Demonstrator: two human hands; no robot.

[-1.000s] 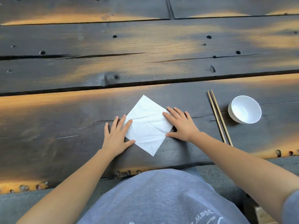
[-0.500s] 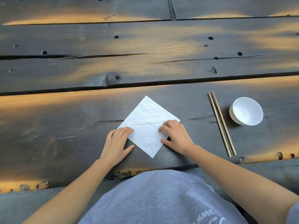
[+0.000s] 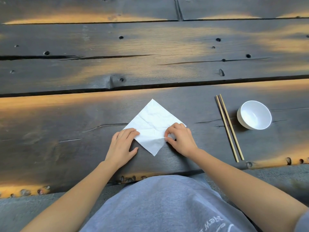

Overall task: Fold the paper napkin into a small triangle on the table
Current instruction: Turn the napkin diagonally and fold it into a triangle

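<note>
A white paper napkin (image 3: pixel 151 124) is laid as a diamond on the dark plank table (image 3: pixel 66 131), one corner pointing away from the person and one toward them. Its left corner is pressed flat under the fingertips of the left hand (image 3: pixel 122 145), while its right edge is pinched and slightly lifted between thumb and fingers of the right hand (image 3: pixel 181 139), so that the paper is puckered there. Well to the right, a pair of wooden chopsticks (image 3: pixel 229 127) is seen lying side by side, with an empty white bowl (image 3: pixel 254 114) set just beyond them.
</note>
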